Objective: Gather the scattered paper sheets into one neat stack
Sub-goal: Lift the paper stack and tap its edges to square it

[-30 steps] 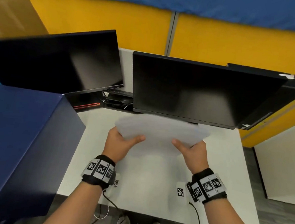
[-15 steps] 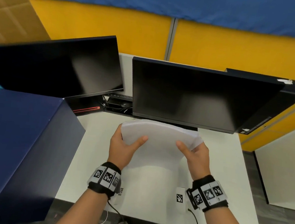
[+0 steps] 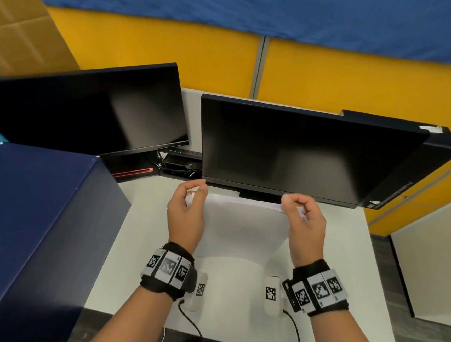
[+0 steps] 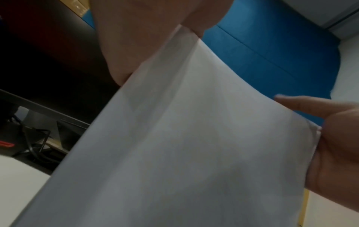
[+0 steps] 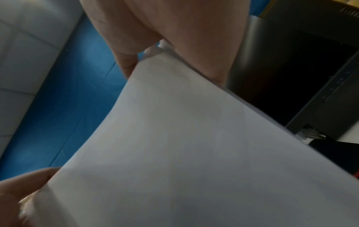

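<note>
A stack of white paper sheets stands upright on the white desk, held between both hands. My left hand grips its left edge with curled fingers near the top corner. My right hand grips the right edge the same way. In the left wrist view the sheets fill the frame, with my left hand above and my right hand on the far edge. The right wrist view shows the sheets under my right hand, and my left hand at the lower left.
Two dark monitors stand right behind the sheets. A large dark blue box fills the desk's left side. Cables and a dark device lie between the monitors. Yellow partition walls close the back.
The sheets were held flat and tilted above the desk; now both hands have turned them upright onto their lower edge and shifted their grip up to the side edges near the top.
</note>
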Motion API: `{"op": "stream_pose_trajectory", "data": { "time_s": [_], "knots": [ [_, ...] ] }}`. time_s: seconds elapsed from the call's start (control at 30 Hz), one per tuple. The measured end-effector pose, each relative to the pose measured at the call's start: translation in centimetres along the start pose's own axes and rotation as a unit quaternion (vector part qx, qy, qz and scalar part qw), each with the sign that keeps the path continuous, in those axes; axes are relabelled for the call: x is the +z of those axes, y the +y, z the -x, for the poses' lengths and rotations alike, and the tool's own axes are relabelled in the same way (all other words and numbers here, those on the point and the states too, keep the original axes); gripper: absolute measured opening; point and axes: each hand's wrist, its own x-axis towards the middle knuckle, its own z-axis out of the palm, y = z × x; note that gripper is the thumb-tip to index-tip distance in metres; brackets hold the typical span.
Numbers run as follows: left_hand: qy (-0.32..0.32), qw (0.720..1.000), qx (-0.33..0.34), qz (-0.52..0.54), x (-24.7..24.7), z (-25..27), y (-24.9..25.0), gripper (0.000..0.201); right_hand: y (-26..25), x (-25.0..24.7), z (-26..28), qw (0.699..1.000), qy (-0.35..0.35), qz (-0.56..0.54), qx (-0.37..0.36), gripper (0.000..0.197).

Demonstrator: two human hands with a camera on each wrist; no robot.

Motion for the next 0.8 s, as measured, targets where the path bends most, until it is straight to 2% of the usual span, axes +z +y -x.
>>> {"op": "stream_pose_trajectory", "data": {
  "time_s": [0.1, 0.13, 0.17, 0.2, 0.27, 0.3, 0.37, 0.43, 0.53, 0.6, 0.63, 0.73, 0.8],
  "knots": [
    [-0.144, 0.988, -0.004, 0.060, -2.0, -0.9, -2.3, 0.064, 2.2, -2.0, -0.2, 0.990, -0.129, -0.028, 0.040, 0.059],
    [-0.187, 0.982, -0.023, 0.030, -2.6, -1.0, -3.3, 0.076, 3.1, -2.3, -0.1, 0.984, -0.161, -0.005, 0.072, 0.061],
    [-0.212, 0.976, -0.049, -0.024, -2.8, -1.0, -4.2, 0.076, 4.1, -2.3, 0.1, 0.981, -0.167, 0.020, 0.101, 0.055],
    [-0.215, 0.971, -0.075, -0.073, -2.6, -0.8, -4.9, 0.065, 4.8, -2.0, 0.4, 0.979, -0.154, 0.032, 0.126, 0.045],
    [-0.178, 0.975, -0.102, -0.091, -1.8, -0.3, -5.3, 0.034, 5.3, -0.9, 0.8, 0.981, -0.105, 0.027, 0.158, 0.032],
    [-0.149, 0.981, -0.103, -0.075, -1.3, -0.1, -5.0, 0.026, 5.2, -0.5, 0.8, 0.985, -0.078, 0.013, 0.157, 0.030],
    [-0.112, 0.990, -0.086, -0.030, -0.7, 0.0, -3.9, 0.024, 4.2, -0.2, 0.8, 0.991, -0.037, -0.019, 0.126, 0.028],
    [-0.111, 0.992, -0.059, -0.004, -0.6, 0.0, -3.2, 0.027, 3.5, -0.6, 0.7, 0.996, -0.027, -0.031, 0.079, 0.028],
    [-0.128, 0.991, -0.047, -0.011, -1.1, -0.1, -3.5, 0.040, 3.4, -1.6, 1.1, 0.996, -0.066, 0.000, 0.058, 0.026],
    [-0.149, 0.987, -0.042, -0.051, -1.6, -0.1, -4.1, 0.052, 4.1, -2.2, 1.4, 0.991, -0.104, 0.020, 0.076, 0.035],
    [-0.157, 0.984, -0.042, -0.071, -1.6, 0.0, -4.2, 0.049, 4.2, -2.3, 1.6, 0.990, -0.108, 0.024, 0.089, 0.036],
    [-0.144, 0.984, -0.058, -0.093, -1.2, 0.1, -4.3, 0.022, 4.1, -2.0, 1.6, 0.992, -0.080, 0.021, 0.093, 0.031],
    [-0.123, 0.988, -0.042, -0.082, -0.7, 0.3, -3.5, 0.020, 3.4, -1.9, 1.7, 0.995, -0.063, 0.016, 0.073, 0.029]
  ]
}}
